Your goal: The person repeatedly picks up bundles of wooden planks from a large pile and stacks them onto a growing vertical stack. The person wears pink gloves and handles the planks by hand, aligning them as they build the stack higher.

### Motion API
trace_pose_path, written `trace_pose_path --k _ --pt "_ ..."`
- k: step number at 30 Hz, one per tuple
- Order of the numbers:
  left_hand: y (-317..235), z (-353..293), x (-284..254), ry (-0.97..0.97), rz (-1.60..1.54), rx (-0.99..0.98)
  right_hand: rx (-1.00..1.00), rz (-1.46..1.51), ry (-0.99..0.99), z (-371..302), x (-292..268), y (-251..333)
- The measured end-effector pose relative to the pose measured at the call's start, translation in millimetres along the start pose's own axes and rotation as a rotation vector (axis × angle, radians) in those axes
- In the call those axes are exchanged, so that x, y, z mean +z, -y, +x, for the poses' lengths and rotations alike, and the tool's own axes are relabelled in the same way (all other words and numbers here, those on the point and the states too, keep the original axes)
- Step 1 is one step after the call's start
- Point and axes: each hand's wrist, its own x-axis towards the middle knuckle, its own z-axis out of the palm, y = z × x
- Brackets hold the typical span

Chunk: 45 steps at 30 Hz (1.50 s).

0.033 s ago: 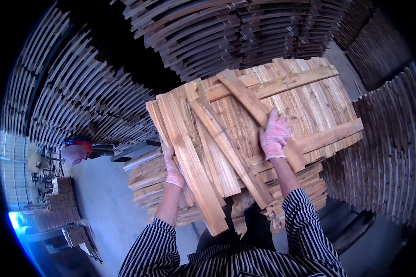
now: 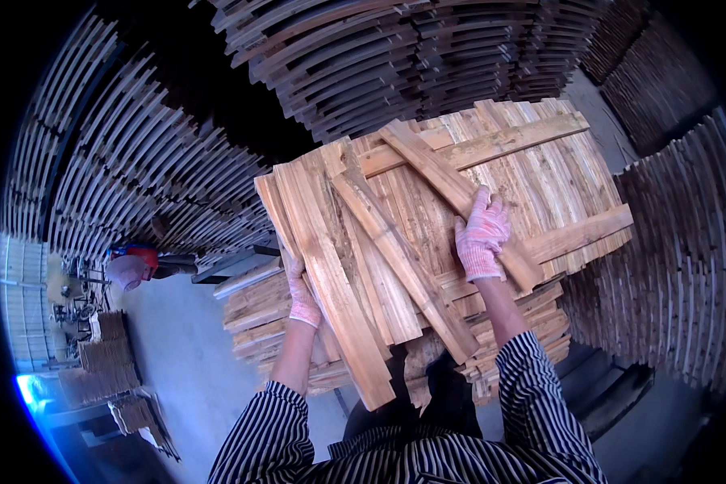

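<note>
A pile of pale wooden planks (image 2: 532, 173) lies before me, several of them side by side under two crosswise strips. My right hand (image 2: 482, 234), in a pink-and-white knit glove, is closed around a loose plank (image 2: 427, 171) lying slantwise over the pile. To its left another loose plank (image 2: 399, 246) slants the same way. At the pile's left side, my gloved left hand (image 2: 303, 300) grips the edge of a long plank (image 2: 331, 278) whose near end juts toward me. Some left-hand fingers are hidden by the wood.
More stacked boards (image 2: 254, 315) sit lower, beneath the pile. Tall racks of stacked slats (image 2: 363, 64) stand ahead, with others at left (image 2: 129, 153) and right (image 2: 678, 258). Farther left a person in red (image 2: 141, 262) bends over, near small board stacks (image 2: 105, 355) on the grey floor (image 2: 194, 355).
My right hand has shifted very slightly right, and the near end of its plank has swung a little right. My left hand looks unmoved.
</note>
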Motion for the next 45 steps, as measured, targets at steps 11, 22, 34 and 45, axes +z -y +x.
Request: trace_pose_path --k 11,22,34,45 --pt "-9 14 -1 -0.060 0.098 -0.098 -0.087 0.538 0.824 -47 -20 68" --pt "-8 26 -22 -0.029 0.043 -0.119 -0.235 -0.080 0.425 32 -29 61" --pt "-2 20 9 0.049 0.054 -0.110 0.065 0.271 0.491 -15 10 62" --pt "34 56 105 0.054 0.134 -0.031 0.010 0.744 0.703 -15 -77 92"
